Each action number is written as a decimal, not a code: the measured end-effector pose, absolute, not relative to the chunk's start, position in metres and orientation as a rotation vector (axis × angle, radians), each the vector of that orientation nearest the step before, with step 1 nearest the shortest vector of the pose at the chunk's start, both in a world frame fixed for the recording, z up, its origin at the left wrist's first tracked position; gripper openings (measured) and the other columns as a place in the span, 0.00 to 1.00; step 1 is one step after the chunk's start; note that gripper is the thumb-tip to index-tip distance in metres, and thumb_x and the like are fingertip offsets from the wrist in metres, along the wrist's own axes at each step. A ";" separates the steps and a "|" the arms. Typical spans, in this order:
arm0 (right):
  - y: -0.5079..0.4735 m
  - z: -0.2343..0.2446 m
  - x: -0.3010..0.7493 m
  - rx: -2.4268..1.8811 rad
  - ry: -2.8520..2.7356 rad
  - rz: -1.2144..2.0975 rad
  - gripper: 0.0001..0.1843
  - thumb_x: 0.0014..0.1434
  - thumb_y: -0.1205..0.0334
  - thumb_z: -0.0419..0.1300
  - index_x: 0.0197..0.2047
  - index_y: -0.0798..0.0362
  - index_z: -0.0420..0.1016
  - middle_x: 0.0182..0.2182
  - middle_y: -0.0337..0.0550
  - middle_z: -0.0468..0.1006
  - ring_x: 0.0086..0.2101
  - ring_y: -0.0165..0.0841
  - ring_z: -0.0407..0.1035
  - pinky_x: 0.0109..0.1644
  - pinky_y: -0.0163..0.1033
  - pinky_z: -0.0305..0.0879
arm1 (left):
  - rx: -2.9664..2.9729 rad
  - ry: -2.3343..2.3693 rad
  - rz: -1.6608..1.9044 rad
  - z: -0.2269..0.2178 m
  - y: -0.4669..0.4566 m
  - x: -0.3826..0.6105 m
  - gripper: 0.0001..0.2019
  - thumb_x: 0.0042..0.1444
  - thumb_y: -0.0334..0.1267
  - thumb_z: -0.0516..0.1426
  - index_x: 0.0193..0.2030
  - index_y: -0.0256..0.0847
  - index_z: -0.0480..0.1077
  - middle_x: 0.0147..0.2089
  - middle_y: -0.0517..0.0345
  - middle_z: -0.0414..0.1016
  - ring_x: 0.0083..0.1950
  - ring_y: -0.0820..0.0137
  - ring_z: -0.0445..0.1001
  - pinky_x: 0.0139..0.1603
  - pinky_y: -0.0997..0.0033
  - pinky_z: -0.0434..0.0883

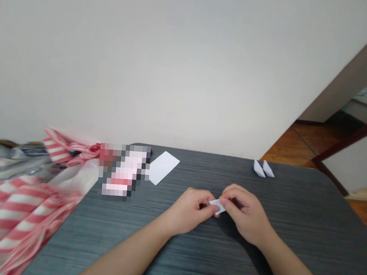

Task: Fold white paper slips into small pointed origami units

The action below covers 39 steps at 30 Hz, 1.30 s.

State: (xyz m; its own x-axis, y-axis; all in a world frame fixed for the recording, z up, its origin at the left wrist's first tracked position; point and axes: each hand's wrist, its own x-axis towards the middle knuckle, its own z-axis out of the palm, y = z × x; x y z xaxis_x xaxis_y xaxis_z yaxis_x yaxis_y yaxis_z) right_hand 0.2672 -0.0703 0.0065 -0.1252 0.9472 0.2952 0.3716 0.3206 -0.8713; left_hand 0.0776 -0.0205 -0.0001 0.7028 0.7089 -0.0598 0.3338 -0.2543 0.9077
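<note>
Between my two hands is a small folded piece of white paper (218, 205), held above the dark table (175, 254). My left hand (195, 211) is closed, pinching the paper's left side between thumb and fingers. On the other side, my right hand (244, 211) grips the paper's upper right edge with its thumb and bent fingers. The fingers cover part of the paper, so its full shape is hidden. Two small folded white paper pieces (264, 169) with pointed ends stand side by side near the table's far right edge.
White paper sheets (164, 167) lie at the far left of the table, beside a pixelated, phone-like object (126, 171). Red-and-white striped cloth (24, 210) is heaped left of the table. A pale wall (188, 71) rises behind, and wooden floor (305, 142) shows at right.
</note>
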 end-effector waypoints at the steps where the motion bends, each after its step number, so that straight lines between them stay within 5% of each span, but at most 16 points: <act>1: -0.070 0.006 0.267 -1.217 -1.665 0.804 0.09 0.63 0.68 0.59 0.30 0.52 0.74 0.31 0.41 0.74 0.32 0.33 0.70 0.38 0.37 0.64 | 1.848 0.818 0.440 0.000 -0.020 0.077 0.15 0.63 0.44 0.55 0.35 0.37 0.78 0.27 0.59 0.76 0.26 0.75 0.66 0.27 0.78 0.58; 39: -0.069 0.003 0.273 -1.360 -1.764 0.881 0.14 0.65 0.63 0.56 0.27 0.53 0.72 0.26 0.39 0.73 0.29 0.31 0.68 0.36 0.36 0.62 | 1.721 0.838 0.472 0.011 -0.020 0.077 0.20 0.66 0.43 0.50 0.31 0.36 0.77 0.22 0.60 0.72 0.25 0.74 0.69 0.30 0.77 0.64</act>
State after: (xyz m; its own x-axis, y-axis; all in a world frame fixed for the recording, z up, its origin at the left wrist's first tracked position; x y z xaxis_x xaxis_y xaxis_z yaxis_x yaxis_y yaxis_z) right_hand 0.2732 -0.0686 0.0031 -0.1755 0.9748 0.1377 0.4753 0.2064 -0.8553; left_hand 0.0770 -0.0204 0.0111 0.6689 0.7365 -0.1010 0.2955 -0.1388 0.9452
